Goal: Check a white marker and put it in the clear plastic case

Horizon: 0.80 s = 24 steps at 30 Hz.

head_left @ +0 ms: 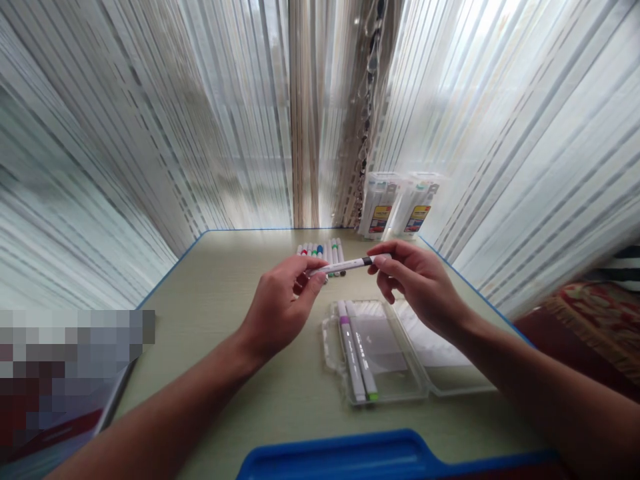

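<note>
A white marker pen [345, 267] with a dark band near one end is held level above the table between both hands. My left hand [285, 297] pinches its left end between thumb and fingers. At the right end, my right hand [413, 273] grips it by the part past the dark band. Below the hands lies an open clear plastic case [400, 373]. Two markers rest side by side in it, one marker with a purple band [353, 353] and one with a green end [364, 353]. Behind the hands, several white markers [335, 248] with coloured bands lie in a row.
Two clear packs [381, 210] with labels stand upright at the back right of the pale green table [200, 287]. A blue tray edge [340, 453] is at the near side. Striped string curtains [240, 120] hang behind. Fringed patterned fabric [595, 320] is at the right.
</note>
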Tool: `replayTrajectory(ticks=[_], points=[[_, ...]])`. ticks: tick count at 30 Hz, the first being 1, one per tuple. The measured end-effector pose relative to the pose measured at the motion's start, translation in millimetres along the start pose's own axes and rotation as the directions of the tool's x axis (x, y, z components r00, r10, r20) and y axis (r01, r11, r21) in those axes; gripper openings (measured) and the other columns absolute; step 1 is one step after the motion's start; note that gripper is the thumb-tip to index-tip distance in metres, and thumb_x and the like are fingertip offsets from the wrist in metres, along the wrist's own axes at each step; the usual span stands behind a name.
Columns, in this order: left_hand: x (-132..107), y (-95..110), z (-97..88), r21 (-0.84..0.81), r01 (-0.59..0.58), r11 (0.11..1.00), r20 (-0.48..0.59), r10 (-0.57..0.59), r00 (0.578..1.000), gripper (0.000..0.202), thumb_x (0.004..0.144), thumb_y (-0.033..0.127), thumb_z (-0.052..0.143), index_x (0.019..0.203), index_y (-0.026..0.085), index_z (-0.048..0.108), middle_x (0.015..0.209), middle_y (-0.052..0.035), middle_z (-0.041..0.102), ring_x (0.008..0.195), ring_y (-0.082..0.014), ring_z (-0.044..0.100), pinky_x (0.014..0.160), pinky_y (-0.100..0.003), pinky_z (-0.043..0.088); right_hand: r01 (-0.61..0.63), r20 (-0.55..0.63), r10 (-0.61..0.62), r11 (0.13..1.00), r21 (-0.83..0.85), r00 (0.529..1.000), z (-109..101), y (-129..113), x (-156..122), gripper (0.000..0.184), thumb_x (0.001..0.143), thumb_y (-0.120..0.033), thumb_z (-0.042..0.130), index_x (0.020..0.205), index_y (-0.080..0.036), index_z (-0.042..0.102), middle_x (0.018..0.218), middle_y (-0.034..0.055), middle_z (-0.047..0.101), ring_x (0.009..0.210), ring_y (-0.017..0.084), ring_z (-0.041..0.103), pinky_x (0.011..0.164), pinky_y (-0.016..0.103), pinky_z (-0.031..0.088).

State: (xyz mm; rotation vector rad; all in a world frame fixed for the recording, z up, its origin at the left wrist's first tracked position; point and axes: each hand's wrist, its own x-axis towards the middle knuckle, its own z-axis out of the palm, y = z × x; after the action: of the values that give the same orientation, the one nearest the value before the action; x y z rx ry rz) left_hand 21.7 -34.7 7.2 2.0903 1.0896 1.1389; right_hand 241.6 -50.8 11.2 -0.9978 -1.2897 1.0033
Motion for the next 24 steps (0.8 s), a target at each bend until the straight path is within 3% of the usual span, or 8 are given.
replayTrajectory(ticks=[8, 17, 21, 24], points=[[-2.2, 0.0, 1.7, -0.028, -0.048, 0.998, 0.015, 0.049, 0.999, 0.019, 0.089, 0.025, 0.064, 0.103, 0.015, 0.072, 0.083, -0.0031, 0.070, 0.065, -0.0111, 0.058, 0.060, -0.023, 0.047, 0.037, -0.031, -0.037, 0.999, 0.014, 0.999, -0.2, 3.2, 2.9, 0.020, 0.084, -0.029, 0.073, 0.094, -0.013, 0.065, 0.069, -0.0019, 0.062, 0.042, 0.007, 0.051, 0.035, 0.019, 0.039], [-1.6, 5.0, 3.2, -0.262, 0.187, 0.947, 0.245, -0.122, 0.962, 0.022, 0.088, 0.030, 0.067, 0.102, 0.015, 0.077, 0.078, -0.0033, 0.072, 0.064, -0.0110, 0.058, 0.057, -0.022, 0.044, 0.101, 0.004, -0.101, 0.995, -0.014, 0.995, 0.4, -0.2, -0.7, 0.020, 0.086, -0.027, 0.072, 0.099, -0.013, 0.065, 0.072, -0.0030, 0.060, 0.041, 0.005, 0.051, 0.035, 0.018, 0.039], [-2.8, 4.0, 5.2, -0.357, 0.260, 0.897, 0.346, -0.132, 0.929, 0.018, 0.086, 0.024, 0.069, 0.098, 0.015, 0.078, 0.084, -0.0052, 0.075, 0.074, -0.0134, 0.064, 0.066, -0.023, 0.048, 0.095, 0.052, -0.095, 0.995, 0.001, 0.994, -0.5, 0.8, -1.2, 0.030, 0.085, -0.026, 0.074, 0.111, -0.014, 0.064, 0.078, -0.0018, 0.063, 0.042, 0.005, 0.053, 0.035, 0.019, 0.040], [-3.6, 4.1, 6.4, -0.406, 0.303, 0.862, 0.415, -0.122, 0.902, 0.018, 0.085, 0.023, 0.071, 0.099, 0.015, 0.078, 0.083, -0.0049, 0.075, 0.070, -0.0120, 0.063, 0.064, -0.023, 0.048, 0.066, 0.115, -0.068, 0.998, 0.019, 0.991, -0.2, 0.7, -3.3, 0.037, 0.084, -0.026, 0.076, 0.115, -0.014, 0.061, 0.076, -0.0001, 0.067, 0.042, 0.007, 0.053, 0.036, 0.019, 0.041]])
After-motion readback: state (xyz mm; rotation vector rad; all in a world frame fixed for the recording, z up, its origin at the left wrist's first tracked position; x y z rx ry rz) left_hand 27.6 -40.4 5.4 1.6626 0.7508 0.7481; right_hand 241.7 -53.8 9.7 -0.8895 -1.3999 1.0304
